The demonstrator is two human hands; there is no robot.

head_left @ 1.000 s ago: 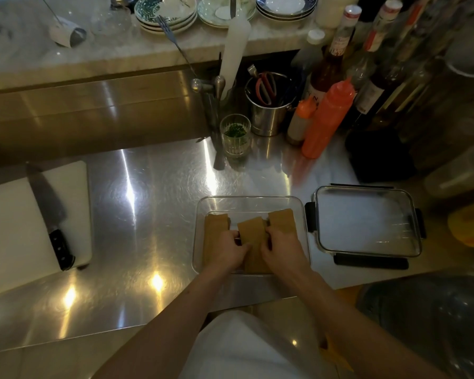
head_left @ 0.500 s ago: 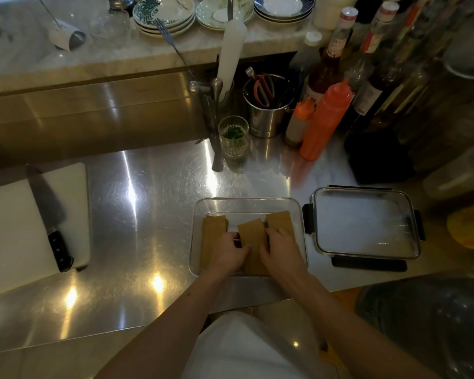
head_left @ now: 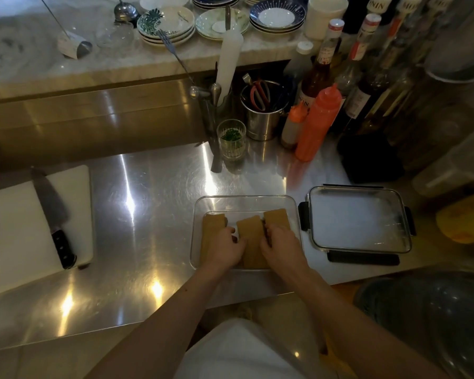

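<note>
A clear glass dish (head_left: 244, 201) stands on the steel counter in front of me. Three tan rectangular slabs lie in it side by side: a left slab (head_left: 212, 227), a middle slab (head_left: 251, 236) and a right slab (head_left: 275, 218). My left hand (head_left: 225, 248) and my right hand (head_left: 281, 246) are both in the dish, gripping the middle slab by its two long sides with curled fingers. The hands hide the slabs' near ends.
The dish's lid (head_left: 359, 220) lies just to the right. A white cutting board (head_left: 19, 222) with a knife (head_left: 54, 214) is at the left. Behind stand a glass of herbs (head_left: 231, 139), a utensil tin (head_left: 262, 116), orange squeeze bottles (head_left: 318, 124) and several bottles.
Both hands stay on the middle slab; they and the slab have shifted only slightly. Nothing else moved.
</note>
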